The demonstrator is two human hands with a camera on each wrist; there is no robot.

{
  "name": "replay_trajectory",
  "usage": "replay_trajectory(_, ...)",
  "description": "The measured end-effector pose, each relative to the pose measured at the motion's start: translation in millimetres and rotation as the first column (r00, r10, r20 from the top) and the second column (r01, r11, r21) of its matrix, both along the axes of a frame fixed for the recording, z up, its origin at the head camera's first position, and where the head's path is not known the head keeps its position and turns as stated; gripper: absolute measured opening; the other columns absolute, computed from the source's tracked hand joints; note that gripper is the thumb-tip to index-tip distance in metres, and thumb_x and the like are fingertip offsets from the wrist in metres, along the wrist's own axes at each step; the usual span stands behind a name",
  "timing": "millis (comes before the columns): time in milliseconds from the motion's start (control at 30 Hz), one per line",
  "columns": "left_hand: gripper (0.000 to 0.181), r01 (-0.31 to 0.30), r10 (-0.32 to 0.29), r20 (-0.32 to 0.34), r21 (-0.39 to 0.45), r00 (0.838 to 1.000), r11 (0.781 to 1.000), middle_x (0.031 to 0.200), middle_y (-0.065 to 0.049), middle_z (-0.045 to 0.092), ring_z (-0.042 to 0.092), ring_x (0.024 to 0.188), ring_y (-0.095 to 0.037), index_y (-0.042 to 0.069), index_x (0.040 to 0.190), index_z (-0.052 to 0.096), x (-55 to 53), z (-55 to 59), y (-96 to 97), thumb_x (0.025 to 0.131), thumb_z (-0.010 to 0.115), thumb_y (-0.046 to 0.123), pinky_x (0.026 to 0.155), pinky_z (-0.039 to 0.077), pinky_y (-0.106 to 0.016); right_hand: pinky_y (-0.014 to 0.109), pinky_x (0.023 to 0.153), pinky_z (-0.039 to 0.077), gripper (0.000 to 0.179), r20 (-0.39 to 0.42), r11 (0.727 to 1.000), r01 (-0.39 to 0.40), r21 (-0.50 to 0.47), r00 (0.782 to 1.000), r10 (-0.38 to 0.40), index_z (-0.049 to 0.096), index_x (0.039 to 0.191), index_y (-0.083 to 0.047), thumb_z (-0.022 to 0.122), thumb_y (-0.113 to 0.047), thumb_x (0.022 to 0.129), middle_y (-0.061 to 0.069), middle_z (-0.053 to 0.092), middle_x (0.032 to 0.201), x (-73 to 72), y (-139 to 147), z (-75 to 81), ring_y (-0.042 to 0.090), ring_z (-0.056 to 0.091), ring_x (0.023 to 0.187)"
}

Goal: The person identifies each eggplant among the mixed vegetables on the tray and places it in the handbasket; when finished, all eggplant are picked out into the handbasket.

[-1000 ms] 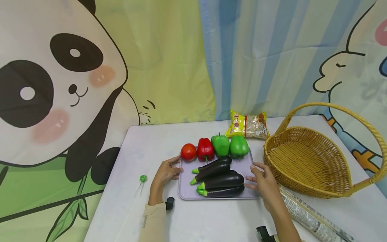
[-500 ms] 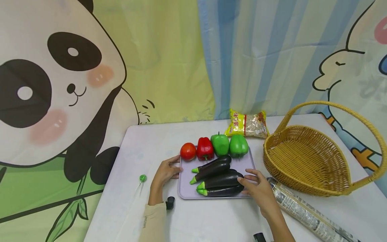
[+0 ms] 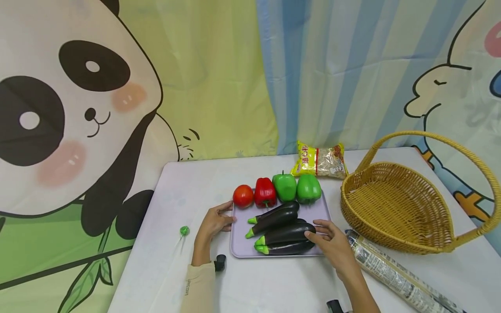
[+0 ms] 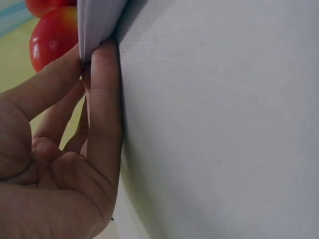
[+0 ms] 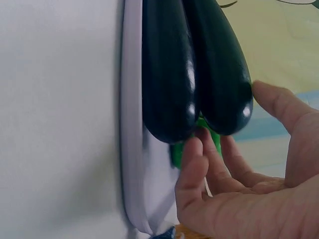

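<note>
Head view: white table (image 3: 270,287), panda-print backdrop (image 3: 211,78); left hand (image 3: 214,221) pinches tray (image 3: 242,243), right hand (image 3: 335,247) grips eggplant (image 3: 287,233).

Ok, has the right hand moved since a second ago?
Yes, left: against the tray, the right hand went from the right side to the rounded ends of the eggplants.

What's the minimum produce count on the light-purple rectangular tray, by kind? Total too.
Long glossy dark-purple eggplants: 4 (they overlap, so more may be hidden)
Blocky green bell peppers: 2
Blocky red bell pepper: 1
Round red tomato: 1
Total: at least 8
</note>
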State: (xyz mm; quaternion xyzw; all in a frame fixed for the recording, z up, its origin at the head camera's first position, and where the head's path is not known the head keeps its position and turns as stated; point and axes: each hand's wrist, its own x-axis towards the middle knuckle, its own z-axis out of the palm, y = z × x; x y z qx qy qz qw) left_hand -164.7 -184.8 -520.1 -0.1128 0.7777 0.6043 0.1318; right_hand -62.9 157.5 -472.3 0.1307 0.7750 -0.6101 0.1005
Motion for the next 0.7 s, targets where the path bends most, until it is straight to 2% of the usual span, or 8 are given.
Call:
replay_trajectory(67,0.064,-0.002,0.002,-0.002,0.002,1.000,1.000,0.132,-0.015,0.063,0.063,0.069,-0.012,0.006,0.144,0.059,0.2,0.1,0.4,0.085,0.074,-0.012,0.060,0.060,-0.028,0.038,0.099,0.048,0.063,0.007,1.000,0.009,-0.014,1.000,-0.009,0.052,0.144,-0.006,0.077,-0.033,0.093,0.021,0.054,0.141,-0.8,-1,-1.4,0.033,0.049,0.129)
replay_trajectory(300,0.063,-0.020,0.020,0.001,-0.014,1.000,1.000,0.133,-0.016,0.064,0.065,0.070,-0.014,0.007,0.144,0.060,1.8,0.1,1.6,0.085,0.074,-0.011,0.059,0.060,-0.028,0.026,0.090,0.048,0.063,0.012,0.996,0.046,-0.074,0.999,-0.046,0.049,0.145,-0.004,0.077,-0.029,0.094,0.020,0.055,0.136,-3.2,-5,-6.6,0.030,0.048,0.125)
replay_trajectory(433,0.063,-0.016,0.016,-0.008,-0.017,1.000,1.000,0.133,-0.016,0.063,0.065,0.071,-0.014,0.007,0.144,0.060,2.7,-0.2,2.3,0.085,0.074,-0.011,0.060,0.061,-0.029,0.025,0.090,0.046,0.062,0.043,0.989,0.071,-0.128,0.997,-0.066,0.046,0.145,-0.004,0.075,-0.026,0.094,0.022,0.051,0.140,-4.0,-4,-10.4,0.031,0.047,0.128)
replay_trajectory(533,0.063,-0.015,0.015,-0.013,-0.017,1.000,1.000,0.133,-0.017,0.063,0.065,0.071,-0.015,0.006,0.144,0.060,3.7,0.2,2.4,0.085,0.074,-0.010,0.060,0.061,-0.029,0.023,0.091,0.045,0.060,0.054,0.983,0.090,-0.159,0.995,-0.083,0.045,0.144,-0.003,0.074,-0.023,0.095,0.021,0.054,0.138,-4.2,-1,-13.2,0.027,0.051,0.123)
replay_trajectory(633,0.063,-0.016,0.015,-0.011,-0.021,1.000,1.000,0.133,-0.017,0.063,0.066,0.072,-0.015,0.007,0.144,0.059,4.1,0.9,2.5,0.085,0.074,-0.009,0.061,0.061,-0.030,0.020,0.091,0.046,0.058,0.051,0.968,0.109,-0.225,0.994,-0.100,0.043,0.144,-0.002,0.071,-0.019,0.096,0.015,0.061,0.128,-4.4,4,-13.7,0.017,0.059,0.112)
replay_trajectory(700,0.063,-0.015,0.015,-0.008,-0.023,1.000,1.000,0.133,-0.017,0.063,0.066,0.073,-0.016,0.007,0.145,0.059,4.1,1.2,2.8,0.086,0.073,-0.008,0.061,0.061,-0.030,0.020,0.092,0.050,0.059,0.045,0.941,0.121,-0.315,0.993,-0.112,0.039,0.145,-0.001,0.070,-0.014,0.097,0.009,0.064,0.119,-4.7,8,-12.9,0.012,0.063,0.104)
